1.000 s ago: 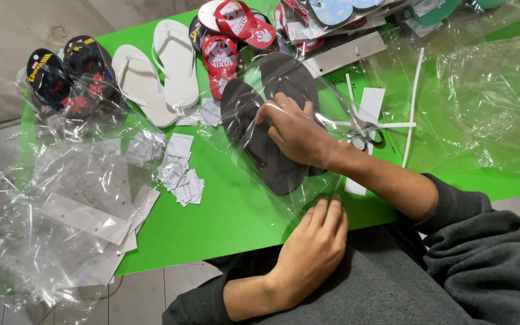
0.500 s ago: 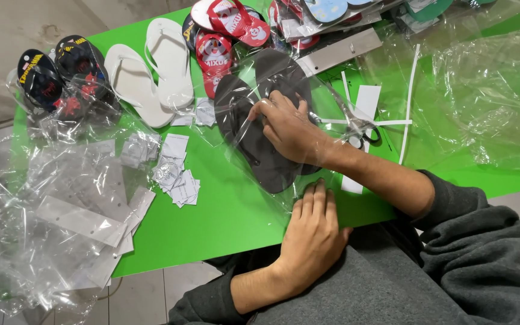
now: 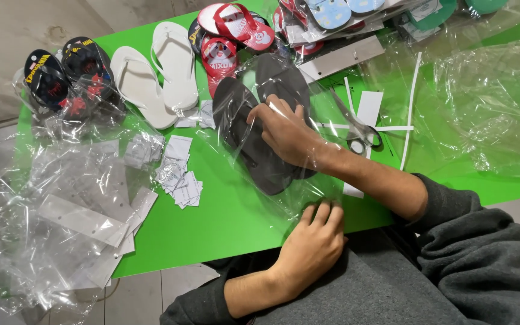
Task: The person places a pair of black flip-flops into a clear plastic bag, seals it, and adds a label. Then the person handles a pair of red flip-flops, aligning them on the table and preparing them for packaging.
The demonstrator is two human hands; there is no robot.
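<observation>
Resting nearest the body, the left hand (image 3: 314, 244) lies flat and open, palm down, at the near edge of the green table (image 3: 224, 222), its fingertips pinning the mouth of a clear plastic bag (image 3: 308, 192) without gripping it. Just beyond, the right hand (image 3: 287, 135) sits with fingers curled loosely on top of a pair of dark grey flip-flops (image 3: 254, 138) that lie overlapped, soles up, inside that bag; whether it truly grips them or only presses them I cannot tell. The flip-flops look light, foam-soft and bendy, best taken by the edge of the sole or the narrow middle; the film looks thin, slippery and easily creased, so it wants holding at its open rim. To the right of the right hand, a pair of scissors (image 3: 362, 135) lies beside white strips. Further off are white flip-flops (image 3: 157, 78), red ones (image 3: 230, 36) and black printed ones (image 3: 61, 72) in wrap
</observation>
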